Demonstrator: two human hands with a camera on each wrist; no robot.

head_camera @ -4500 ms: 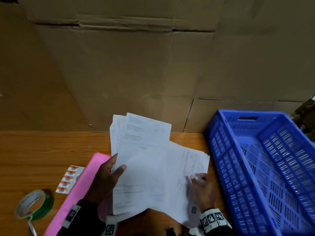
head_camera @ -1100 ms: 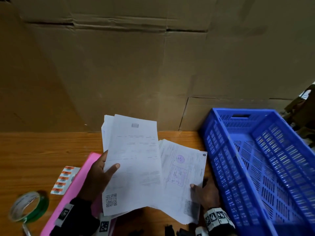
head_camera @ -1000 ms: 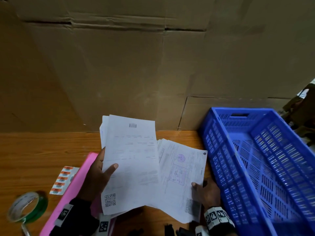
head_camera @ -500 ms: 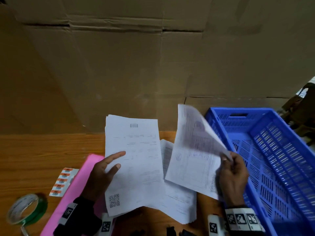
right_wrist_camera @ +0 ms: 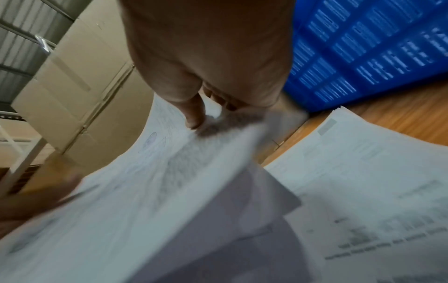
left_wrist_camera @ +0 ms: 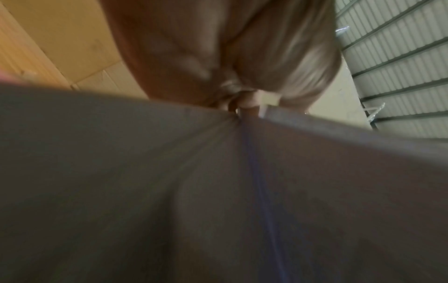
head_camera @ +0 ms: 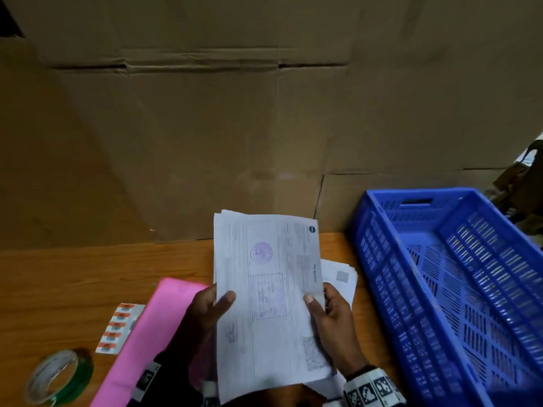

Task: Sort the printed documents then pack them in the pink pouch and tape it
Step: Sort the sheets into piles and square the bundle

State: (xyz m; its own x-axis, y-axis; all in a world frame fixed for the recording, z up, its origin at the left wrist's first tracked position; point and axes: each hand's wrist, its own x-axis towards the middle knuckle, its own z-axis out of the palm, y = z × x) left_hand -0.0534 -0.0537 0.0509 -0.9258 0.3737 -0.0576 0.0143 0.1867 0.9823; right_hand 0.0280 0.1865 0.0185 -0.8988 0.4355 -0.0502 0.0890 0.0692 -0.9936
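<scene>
Document stack (head_camera: pixel 266 292) between both hands, blue crate (head_camera: pixel 379 259) just right.

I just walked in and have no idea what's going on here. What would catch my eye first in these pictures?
Most likely the sheaf of printed documents held up at the centre, the left hand and right hand gripping its two sides, a round purple stamp on the top page. Next, the big blue plastic crate to the right and the pink pouch lying flat on the wooden table to the left. A green tape roll lies at the table's near left corner.
</scene>
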